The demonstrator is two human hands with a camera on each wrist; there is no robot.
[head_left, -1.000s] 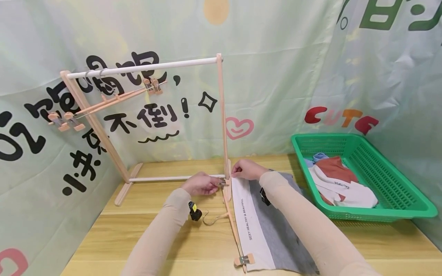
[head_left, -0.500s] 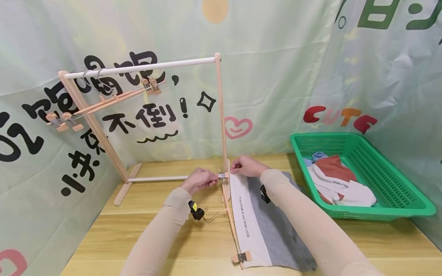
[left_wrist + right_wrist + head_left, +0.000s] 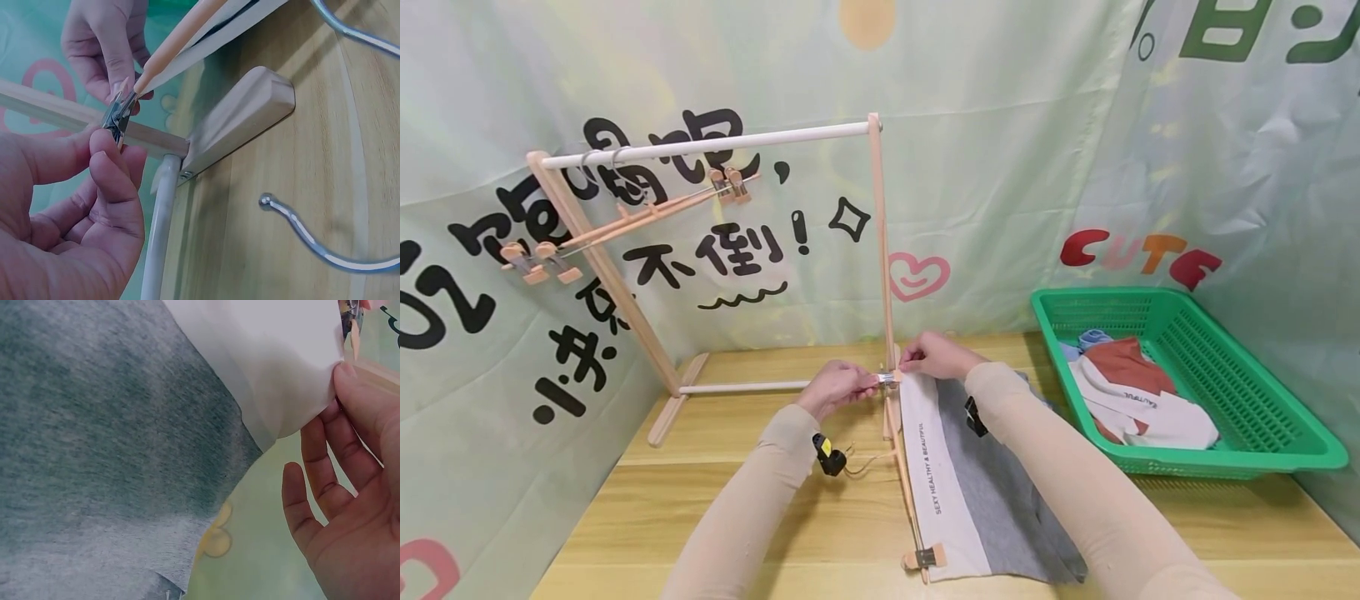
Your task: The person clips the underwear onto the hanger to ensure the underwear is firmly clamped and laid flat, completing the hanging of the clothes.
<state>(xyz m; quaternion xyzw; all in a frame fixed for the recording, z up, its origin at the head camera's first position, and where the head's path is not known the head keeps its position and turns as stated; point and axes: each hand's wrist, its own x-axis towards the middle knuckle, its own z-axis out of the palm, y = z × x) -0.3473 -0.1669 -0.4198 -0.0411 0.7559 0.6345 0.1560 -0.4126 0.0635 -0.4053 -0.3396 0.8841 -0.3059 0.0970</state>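
Note:
A grey garment [image 3: 1000,500] with a white printed waistband [image 3: 928,467] lies on the table along a wooden clip hanger [image 3: 906,483]. My left hand [image 3: 831,388] pinches the hanger's far clip [image 3: 889,378] between thumb and fingers, clearest in the left wrist view [image 3: 117,119]. My right hand [image 3: 942,357] pinches the waistband's far corner beside that clip. In the right wrist view, thumb and index finger hold the white band [image 3: 287,356]. At the near end, the other clip [image 3: 923,557] sits at the waistband's corner. Whether the far clip bites the cloth is unclear.
A wooden rack [image 3: 882,250] with a white top rail stands behind the hands. Clip hangers [image 3: 647,215] hang at its left end. At right, a green basket [image 3: 1232,463] holds folded clothes [image 3: 1127,375]. The hanger's metal hook [image 3: 871,460] points left on the table.
My left hand has raised the far clip and brought it rightward to the waistband's corner. The hanger and garment have shifted slightly away from me. My right hand keeps its pinch.

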